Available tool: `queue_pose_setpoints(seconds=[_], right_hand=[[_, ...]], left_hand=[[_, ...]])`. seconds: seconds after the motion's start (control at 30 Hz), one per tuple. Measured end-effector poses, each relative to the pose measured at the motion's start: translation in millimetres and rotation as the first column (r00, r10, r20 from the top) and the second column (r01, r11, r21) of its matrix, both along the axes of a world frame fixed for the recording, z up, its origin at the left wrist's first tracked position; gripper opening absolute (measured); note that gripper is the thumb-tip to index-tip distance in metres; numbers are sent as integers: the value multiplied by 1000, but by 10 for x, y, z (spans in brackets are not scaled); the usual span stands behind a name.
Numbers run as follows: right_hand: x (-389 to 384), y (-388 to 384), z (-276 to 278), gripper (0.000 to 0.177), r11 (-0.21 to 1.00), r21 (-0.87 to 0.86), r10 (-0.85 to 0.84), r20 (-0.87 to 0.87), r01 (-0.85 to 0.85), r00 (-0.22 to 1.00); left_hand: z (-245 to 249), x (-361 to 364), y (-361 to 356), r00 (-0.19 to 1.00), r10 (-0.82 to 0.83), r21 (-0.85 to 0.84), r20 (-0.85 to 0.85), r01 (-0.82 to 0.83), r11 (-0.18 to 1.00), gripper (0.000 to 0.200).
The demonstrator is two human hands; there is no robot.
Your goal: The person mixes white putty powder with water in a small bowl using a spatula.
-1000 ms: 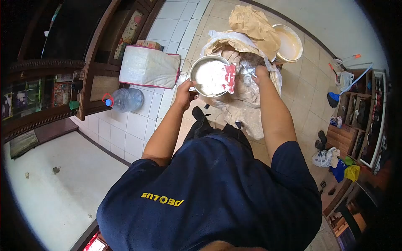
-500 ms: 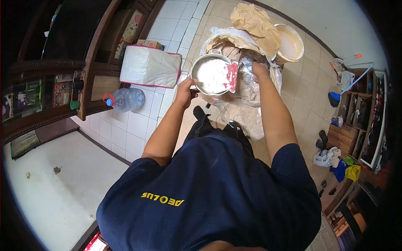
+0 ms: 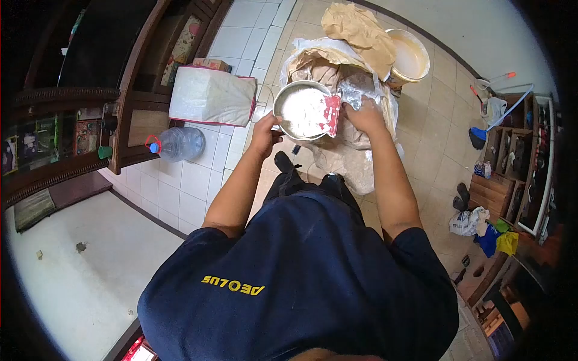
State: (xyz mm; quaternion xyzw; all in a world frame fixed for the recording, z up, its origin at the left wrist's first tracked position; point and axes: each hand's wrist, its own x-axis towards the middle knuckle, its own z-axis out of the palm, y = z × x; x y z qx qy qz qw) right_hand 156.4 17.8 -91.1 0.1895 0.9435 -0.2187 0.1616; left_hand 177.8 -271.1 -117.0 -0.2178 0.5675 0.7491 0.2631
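A round metal pan (image 3: 283, 129) of white powder is held by its left rim in my left hand (image 3: 264, 137), fingers curled around the edge. Lying across the pan's right side is a red scraper (image 3: 332, 114), its blade smeared with white. My right hand (image 3: 366, 117) is just right of the scraper, its fingers closed at a crumpled clear plastic bag (image 3: 360, 90); the fingertips are partly hidden. Behind both hands stands an opened brown paper sack (image 3: 322, 60) with a whitish lining. Crumpled brown paper (image 3: 355, 30) rises over its back.
Behind the sack, a white bucket (image 3: 412, 57) holds pale material. A dusty sheet (image 3: 343, 168) lies near my feet. To the left are a covered box (image 3: 214, 96), a large water bottle (image 3: 180, 144) and a wooden cabinet (image 3: 144, 114). A shoe rack (image 3: 512, 150) stands right.
My right hand has moved left and slightly down, closer to the scraper, and the clear plastic has shifted with it. My left hand still holds the pan in nearly the same place.
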Motion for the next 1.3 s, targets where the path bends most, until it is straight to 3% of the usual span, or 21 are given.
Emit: queue_pose_setpoints(seconds=[0.13, 0.2, 0.47, 0.6, 0.67, 0.7, 0.77, 0.9, 1.1, 1.17, 1.3], right_hand=[[246, 88, 109, 79, 987, -163, -6, -57, -3, 998], [318, 152, 170, 79, 980, -199, -23, -69, 9, 997], [482, 454, 329, 80, 885, -457, -148, -102, 86, 984], [533, 614, 379, 77, 875, -484, -91, -167, -1, 982], [590, 664, 665, 64, 751, -661, -44, -34, 11, 998], [620, 710, 543, 64, 751, -660, -38, -35, 6, 999], [679, 805, 216, 44, 720, -694, -129, -95, 28, 987], [876, 820, 429, 43, 669, -743, -78, -97, -20, 992], [1102, 781, 270, 41, 723, -691, -114, -113, 4, 987], [1176, 712, 327, 34, 633, -763, -221, -18, 129, 975], [1284, 748, 312, 32, 666, -735, -217, -31, 125, 976]], left_hand=[[56, 39, 45, 1000, 3, -7, -3, -3, 1000, 49], [100, 61, 105, 1000, -10, 2, -10, 10, 1000, 37], [139, 229, 480, 1000, -8, -12, -19, 8, 1000, 40], [123, 365, 654, 999, 26, -18, -23, -26, 999, 41], [63, 450, 749, 998, 50, -10, -37, -51, 999, 41], [45, 489, 790, 997, 64, -2, -45, -64, 998, 41], [89, 600, 905, 995, 87, 14, -40, -86, 996, 42], [36, 793, 1043, 992, 124, 33, 1, -124, 992, 41], [6, 952, 1098, 996, 89, 95, 3, -89, 992, 37], [-32, 1003, 1057, 997, 82, 126, 6, -82, 989, 39], [-66, 1092, 1037, 995, 97, 172, -15, -93, 981, 40]])
